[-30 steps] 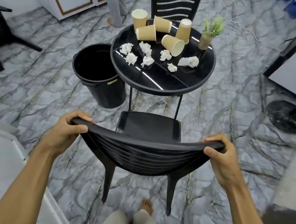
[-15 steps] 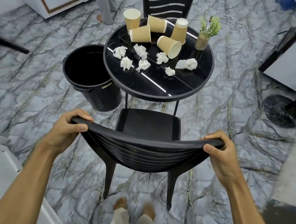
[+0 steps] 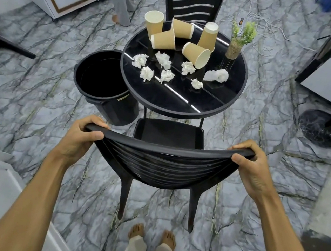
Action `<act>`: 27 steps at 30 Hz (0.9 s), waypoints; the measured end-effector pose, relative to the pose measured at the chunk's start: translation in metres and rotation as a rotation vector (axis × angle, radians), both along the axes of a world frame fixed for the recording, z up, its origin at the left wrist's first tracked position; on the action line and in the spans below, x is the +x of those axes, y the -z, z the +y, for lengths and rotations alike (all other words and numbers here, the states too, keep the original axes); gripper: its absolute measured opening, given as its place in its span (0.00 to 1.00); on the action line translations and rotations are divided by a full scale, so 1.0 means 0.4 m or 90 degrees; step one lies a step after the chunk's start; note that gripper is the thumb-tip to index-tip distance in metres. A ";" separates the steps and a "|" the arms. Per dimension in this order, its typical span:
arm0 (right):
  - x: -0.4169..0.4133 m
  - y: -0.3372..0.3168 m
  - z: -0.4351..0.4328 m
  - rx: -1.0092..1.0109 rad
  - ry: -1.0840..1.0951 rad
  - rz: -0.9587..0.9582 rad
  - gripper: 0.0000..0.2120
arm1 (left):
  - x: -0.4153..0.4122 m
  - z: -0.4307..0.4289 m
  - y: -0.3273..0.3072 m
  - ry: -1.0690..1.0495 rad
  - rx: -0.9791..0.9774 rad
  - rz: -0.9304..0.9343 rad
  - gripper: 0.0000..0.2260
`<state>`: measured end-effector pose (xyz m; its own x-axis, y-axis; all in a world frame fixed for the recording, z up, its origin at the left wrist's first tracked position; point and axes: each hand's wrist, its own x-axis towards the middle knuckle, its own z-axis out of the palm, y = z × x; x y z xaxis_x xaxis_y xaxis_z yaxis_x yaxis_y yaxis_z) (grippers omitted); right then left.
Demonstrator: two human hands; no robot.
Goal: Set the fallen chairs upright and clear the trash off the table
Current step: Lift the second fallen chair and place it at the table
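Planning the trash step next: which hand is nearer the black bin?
Left. The left hand grips the chair back just below the bin; the right hand holds the opposite end, far across.

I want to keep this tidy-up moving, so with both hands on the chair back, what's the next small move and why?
Probably let go of the chair and reach for a paper cup. The chair already stands upright on its legs, its seat facing the table, with the left hand and right hand gripping its top rail. Cups and crumpled tissues still litter the table, and the bin stands open beside it.
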<state>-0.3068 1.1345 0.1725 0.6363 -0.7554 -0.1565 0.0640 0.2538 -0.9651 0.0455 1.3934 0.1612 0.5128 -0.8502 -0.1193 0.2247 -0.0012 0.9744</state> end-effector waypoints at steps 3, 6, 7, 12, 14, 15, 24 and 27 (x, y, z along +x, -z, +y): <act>0.009 -0.002 -0.008 0.003 0.003 -0.001 0.13 | 0.008 -0.008 -0.002 -0.002 0.002 0.001 0.08; 0.014 -0.004 -0.017 0.005 0.009 -0.005 0.13 | 0.012 -0.021 -0.007 0.000 -0.008 -0.001 0.08; 0.016 -0.005 -0.021 0.004 0.009 -0.005 0.13 | 0.015 -0.027 -0.008 0.000 -0.010 -0.002 0.08; 0.029 -0.003 -0.028 0.002 0.006 -0.007 0.14 | 0.028 -0.037 -0.007 -0.004 -0.010 -0.007 0.12; 0.031 0.000 -0.028 0.000 0.003 -0.003 0.13 | 0.030 -0.036 -0.007 -0.006 -0.014 -0.005 0.10; 0.032 0.000 -0.028 0.001 0.002 -0.003 0.13 | 0.030 -0.035 -0.008 -0.007 -0.018 -0.005 0.09; 0.021 0.008 -0.019 0.007 0.005 0.004 0.08 | 0.030 -0.022 -0.006 0.006 0.007 0.000 0.12; 0.000 0.018 0.004 0.005 0.002 0.003 0.08 | 0.023 0.001 0.003 0.021 0.019 -0.007 0.10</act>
